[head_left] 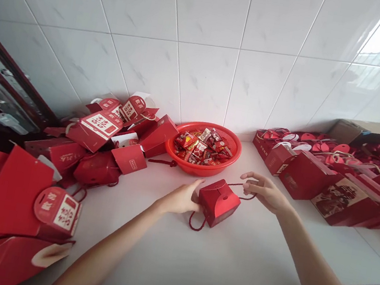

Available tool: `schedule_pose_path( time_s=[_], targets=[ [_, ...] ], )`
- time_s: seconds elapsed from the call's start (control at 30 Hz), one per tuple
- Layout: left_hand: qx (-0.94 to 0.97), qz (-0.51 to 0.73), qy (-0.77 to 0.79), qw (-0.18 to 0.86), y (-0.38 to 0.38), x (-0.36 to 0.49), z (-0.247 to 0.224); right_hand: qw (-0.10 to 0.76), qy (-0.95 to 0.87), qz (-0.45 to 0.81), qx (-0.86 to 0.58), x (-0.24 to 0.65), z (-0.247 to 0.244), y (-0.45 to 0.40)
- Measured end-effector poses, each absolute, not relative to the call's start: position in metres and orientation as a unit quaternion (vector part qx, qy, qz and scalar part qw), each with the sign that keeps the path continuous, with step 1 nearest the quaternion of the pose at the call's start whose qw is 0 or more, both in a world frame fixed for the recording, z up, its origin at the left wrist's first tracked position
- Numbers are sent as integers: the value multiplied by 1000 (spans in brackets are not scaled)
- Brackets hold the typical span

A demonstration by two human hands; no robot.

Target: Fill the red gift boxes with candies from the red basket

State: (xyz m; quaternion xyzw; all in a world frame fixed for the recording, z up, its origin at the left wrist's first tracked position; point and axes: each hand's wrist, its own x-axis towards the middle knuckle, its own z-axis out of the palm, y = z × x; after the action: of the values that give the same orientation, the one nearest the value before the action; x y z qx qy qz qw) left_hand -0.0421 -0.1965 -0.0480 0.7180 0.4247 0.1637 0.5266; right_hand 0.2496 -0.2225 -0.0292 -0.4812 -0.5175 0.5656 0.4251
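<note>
A small red gift box (218,202) with a dark red cord handle is on the white table in front of me, its top flaps folded over. My left hand (184,197) grips the box by its left side, thumb near the top edge and the other fingers partly hidden. From the right side of the box a cord loop (249,194) runs to my right hand (265,191), whose curled fingers hold it. Another cord loop hangs at the box's lower left. Just behind stands a red plastic basket (203,169) of wrapped candies (200,148).
Several red boxes and bags (101,125) lie piled at the left. Larger red boxes (17,196) fill the near left. Rows of red gift bags (306,175) stand at the right, with a cardboard box (370,128) behind. A tiled wall (203,81) borders the table's back.
</note>
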Motion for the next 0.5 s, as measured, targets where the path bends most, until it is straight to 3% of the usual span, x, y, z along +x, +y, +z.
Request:
schedule_pose_path(
  time_s=[0.17, 0.33, 0.5],
  targets=[
    [605, 230, 463, 606, -195, -37, -24, 527, -501, 547, -416, 247, 0, -232],
    [525, 261, 351, 730, -189, -41, 33, 524, -542, 506, -418, 241, 26, -239],
    [549, 270, 283, 739, -196, -5, 71, 501, -598, 423, -461, 226, 46, -245]
  ],
)
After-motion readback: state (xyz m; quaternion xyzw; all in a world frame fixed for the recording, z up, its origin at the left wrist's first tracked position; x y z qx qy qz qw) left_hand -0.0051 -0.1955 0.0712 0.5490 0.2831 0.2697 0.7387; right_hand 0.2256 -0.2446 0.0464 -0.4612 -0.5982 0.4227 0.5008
